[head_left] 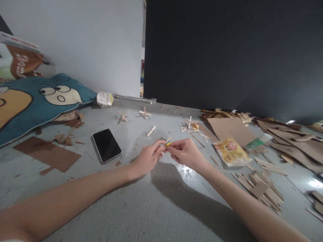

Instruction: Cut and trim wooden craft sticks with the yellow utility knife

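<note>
My left hand (147,158) is closed around a short wooden craft stick (167,140), which points up and away from the fingers. My right hand (188,154) meets it from the right in a pinch. At its fingertips shows a small yellow thing (168,144), mostly hidden, its kind unclear. The fingertips of both hands are close together at the stick. Just beyond them a loose craft stick piece (151,131) lies on the grey table (141,208).
Crossed-stick pieces (145,113) stand toward the back. A phone (107,146) and brown cardboard (47,153) lie left, by a blue pillow (58,95). On the right are a yellow packet (231,152), a green-and-white tube (258,142) and a stick pile (262,190). A dark panel (227,53) rises behind.
</note>
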Motion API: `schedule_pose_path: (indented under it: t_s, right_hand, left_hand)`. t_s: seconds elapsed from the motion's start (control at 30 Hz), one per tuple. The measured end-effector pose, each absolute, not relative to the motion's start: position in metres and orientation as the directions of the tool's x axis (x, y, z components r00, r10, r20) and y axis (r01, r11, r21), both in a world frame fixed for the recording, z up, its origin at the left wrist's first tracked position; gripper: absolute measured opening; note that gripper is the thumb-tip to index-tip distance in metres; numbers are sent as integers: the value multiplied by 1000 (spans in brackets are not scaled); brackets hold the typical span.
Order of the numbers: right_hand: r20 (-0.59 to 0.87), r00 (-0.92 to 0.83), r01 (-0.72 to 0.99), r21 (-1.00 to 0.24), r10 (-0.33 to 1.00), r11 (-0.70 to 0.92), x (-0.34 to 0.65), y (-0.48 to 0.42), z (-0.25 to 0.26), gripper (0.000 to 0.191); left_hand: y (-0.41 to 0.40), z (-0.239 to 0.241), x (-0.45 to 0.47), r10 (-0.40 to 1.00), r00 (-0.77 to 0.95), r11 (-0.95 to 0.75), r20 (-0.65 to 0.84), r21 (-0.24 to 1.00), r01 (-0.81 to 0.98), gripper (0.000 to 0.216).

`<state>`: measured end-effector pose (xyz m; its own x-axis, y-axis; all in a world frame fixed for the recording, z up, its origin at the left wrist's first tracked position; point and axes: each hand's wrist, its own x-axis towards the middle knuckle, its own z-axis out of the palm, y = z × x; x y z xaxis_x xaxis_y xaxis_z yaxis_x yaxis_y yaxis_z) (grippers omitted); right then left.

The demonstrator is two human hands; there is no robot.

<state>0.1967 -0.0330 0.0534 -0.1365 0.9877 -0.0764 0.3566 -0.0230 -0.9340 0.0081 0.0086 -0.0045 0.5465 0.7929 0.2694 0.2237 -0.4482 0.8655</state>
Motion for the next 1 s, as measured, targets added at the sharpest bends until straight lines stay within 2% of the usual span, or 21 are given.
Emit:
schedule_pose_path:
  t_s: [0.2, 0.4, 0.47, 0.6, 0.73, 0.9, 1.0]
  right_hand:
    - [-110, -154, 337, -940, 982, -53, 195, -32, 57, 32]
    - [6, -65, 316, -949, 998, 26, 184, -35, 43, 37]
    - [16, -81, 339, -940, 997, 43, 184, -35, 42, 38]
    - [-52, -158, 372, -928, 986, 10, 192, -35, 49, 41]
    - [-95, -184, 356, -934, 978, -24, 197, -32, 53, 36]
    - [-77, -205, 308, -951, 976, -11, 201, -30, 57, 41]
    - [-64, -225, 353, -936, 972, 20, 203, -33, 65, 39]
  left_hand:
    - [7, -2, 10, 788, 546, -448, 284, 873, 193, 30]
    - [6, -5, 10, 794, 540, -442, 279, 875, 198, 33]
    - [6, -4, 10, 795, 539, -437, 279, 879, 190, 31]
    - [6, -3, 9, 795, 539, -439, 280, 878, 191, 28]
    - [5, -1, 10, 790, 550, -433, 271, 882, 188, 28]
    - [5, 0, 12, 815, 530, -338, 236, 935, 105, 33]
    - [4, -2, 14, 832, 509, -294, 222, 954, 65, 34]
